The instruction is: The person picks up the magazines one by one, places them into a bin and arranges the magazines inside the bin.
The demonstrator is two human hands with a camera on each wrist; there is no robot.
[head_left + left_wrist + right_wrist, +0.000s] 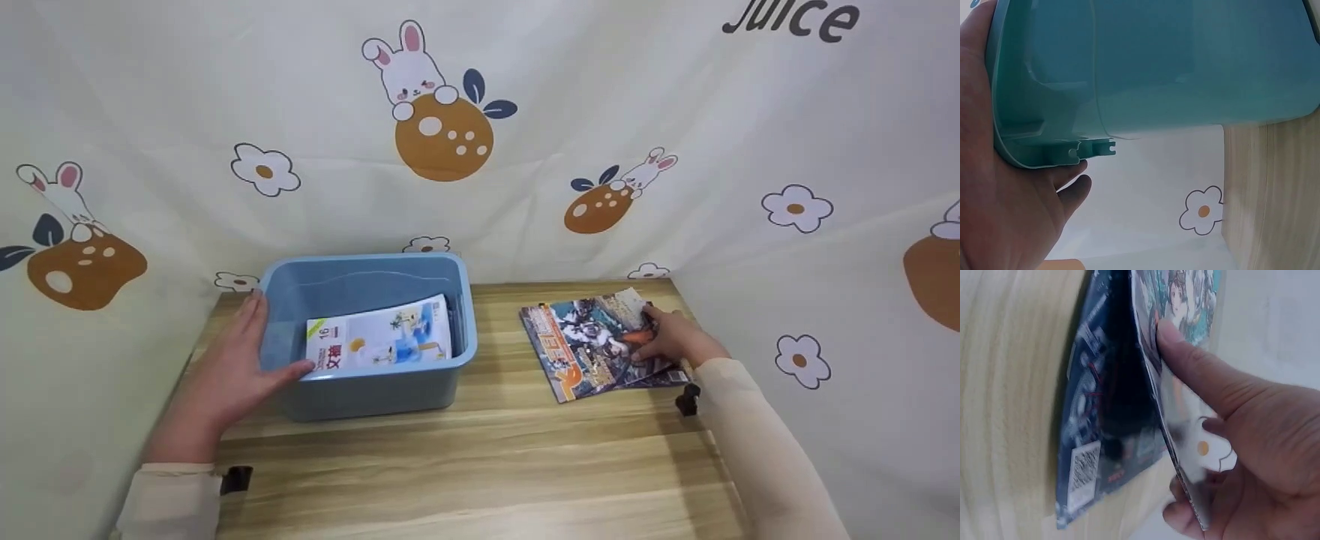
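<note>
A blue plastic bin (pixel 375 390) stands on the wooden table (pixel 487 457) at the left, with a white magazine (pixel 382 341) leaning inside it. My left hand (pixel 247 352) lies flat against the bin's left wall, thumb by the front rim; the left wrist view shows the palm (pixel 999 214) pressed to the bin's rim (pixel 1044 152). To the right lie colourful comic magazines (pixel 592 345). My right hand (pixel 660 334) pinches the top magazine (pixel 1185 292) at its right edge, thumb (pixel 1196 365) on the cover and fingers beneath, raising it off the dark magazine (pixel 1100 410) below.
A cream cloth (pixel 675 112) printed with rabbits and flowers hangs close behind the table and along both sides. The table's right edge runs just beside the magazines. Bare wood stretches across the front between my arms.
</note>
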